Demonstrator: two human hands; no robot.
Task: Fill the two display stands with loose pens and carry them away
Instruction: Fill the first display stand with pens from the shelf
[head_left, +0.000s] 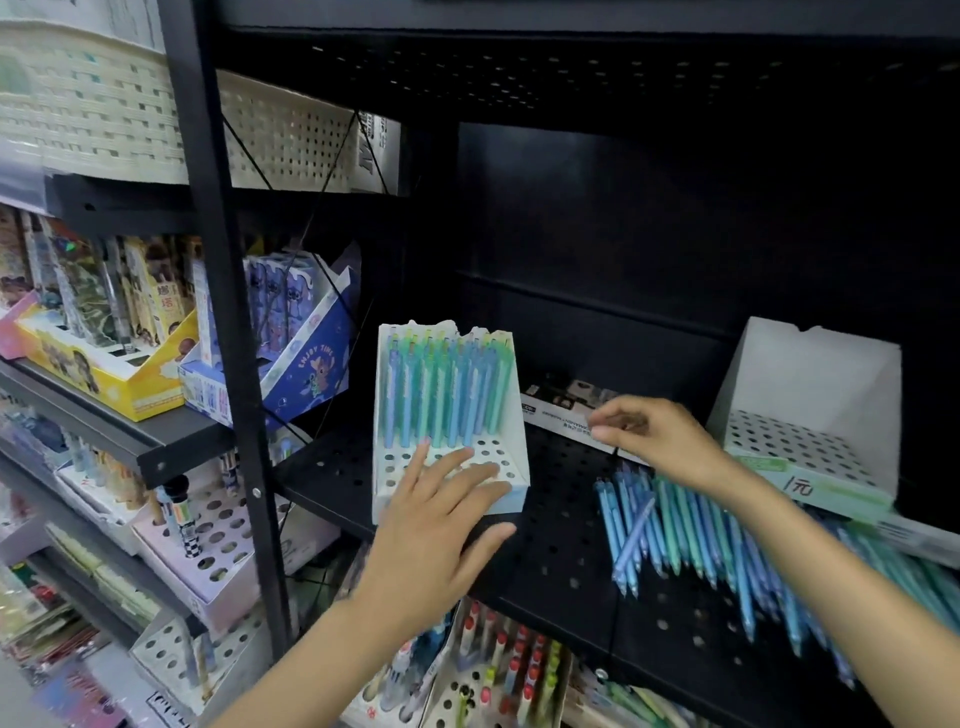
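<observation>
A white display stand (514, 415) stands on the black perforated shelf (561, 519), its back rows filled with blue and green pens (447, 395) and its front holes bare. My left hand (441, 525) lies flat over the stand's front edge, fingers spread, holding nothing. A second white stand (810, 395) sits at the right with no pens in it. Loose blue and green pens (691, 540) lie in a heap between the stands. My right hand (649, 431) hovers above that heap with fingertips pinched together; no pen shows in them.
A flat printed box (561, 410) lies behind my right hand. Left of the black upright post (228, 312) are shelves with yellow and blue stationery boxes (306, 374). More pen stands (498, 670) fill the shelf below.
</observation>
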